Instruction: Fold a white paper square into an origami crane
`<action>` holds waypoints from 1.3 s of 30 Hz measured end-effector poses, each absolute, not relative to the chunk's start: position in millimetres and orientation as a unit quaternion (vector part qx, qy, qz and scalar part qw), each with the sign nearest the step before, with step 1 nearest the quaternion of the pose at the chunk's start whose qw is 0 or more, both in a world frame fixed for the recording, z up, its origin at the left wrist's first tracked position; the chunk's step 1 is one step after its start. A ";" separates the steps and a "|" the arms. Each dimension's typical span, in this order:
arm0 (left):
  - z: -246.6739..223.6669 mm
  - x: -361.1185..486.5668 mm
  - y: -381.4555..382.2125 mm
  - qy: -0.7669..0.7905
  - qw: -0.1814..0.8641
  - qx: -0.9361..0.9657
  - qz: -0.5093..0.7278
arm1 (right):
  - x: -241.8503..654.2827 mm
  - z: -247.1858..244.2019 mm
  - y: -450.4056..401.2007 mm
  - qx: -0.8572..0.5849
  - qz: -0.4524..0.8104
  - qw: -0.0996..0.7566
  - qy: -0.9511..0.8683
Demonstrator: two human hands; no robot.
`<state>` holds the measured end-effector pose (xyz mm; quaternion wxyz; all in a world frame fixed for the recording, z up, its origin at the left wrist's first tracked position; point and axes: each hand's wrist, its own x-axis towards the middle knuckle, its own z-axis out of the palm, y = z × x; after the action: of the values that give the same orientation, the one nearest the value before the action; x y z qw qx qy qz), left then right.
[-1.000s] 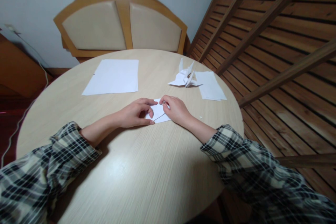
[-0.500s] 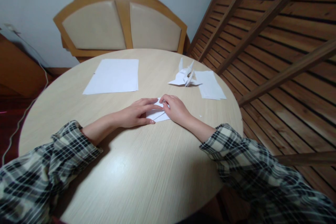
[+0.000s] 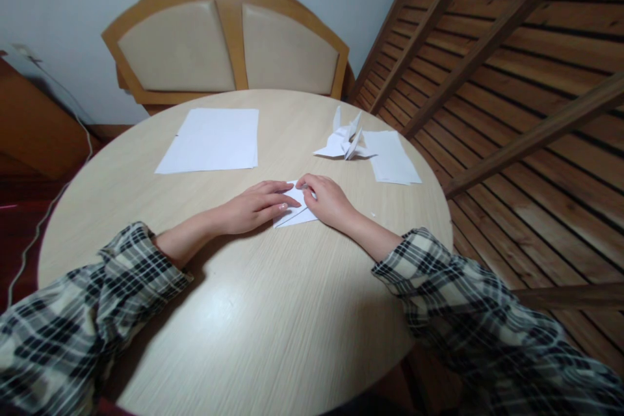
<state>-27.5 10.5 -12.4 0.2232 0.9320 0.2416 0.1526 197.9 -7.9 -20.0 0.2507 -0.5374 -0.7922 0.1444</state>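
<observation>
The left hand's (image 3: 244,209) thumb has drawn in, its open, flattened grip steadying the folded paper (image 3: 304,215) on the desk (image 3: 273,312), nearer the wearer than the standing origami (image 3: 344,143), beside the right hand's (image 3: 329,201) curled grip, its pinch unclear.

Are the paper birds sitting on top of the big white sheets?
No, the paper birds sit right of the big white sheets.
</observation>
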 end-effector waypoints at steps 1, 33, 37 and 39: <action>-12.2 -25.4 9.0 0.251 0.222 0.928 0.161 | 197.9 -19.9 -8.0 -0.538 0.144 0.250 -0.792; -15.3 -15.4 3.9 0.297 0.183 0.924 0.155 | 198.1 -20.3 -6.9 -0.538 0.137 0.242 -0.796; -12.6 -18.2 3.6 0.284 0.186 0.929 0.145 | 198.2 -21.3 -6.5 -0.535 0.135 0.245 -0.797; -11.3 -20.1 3.8 0.270 0.196 0.931 0.147 | 198.5 -22.4 -6.2 -0.530 0.134 0.251 -0.799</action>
<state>-20.1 3.8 -11.3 0.1957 0.9312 0.2700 0.1472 198.5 -6.2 -22.4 0.2507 -0.5302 -0.7988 0.1342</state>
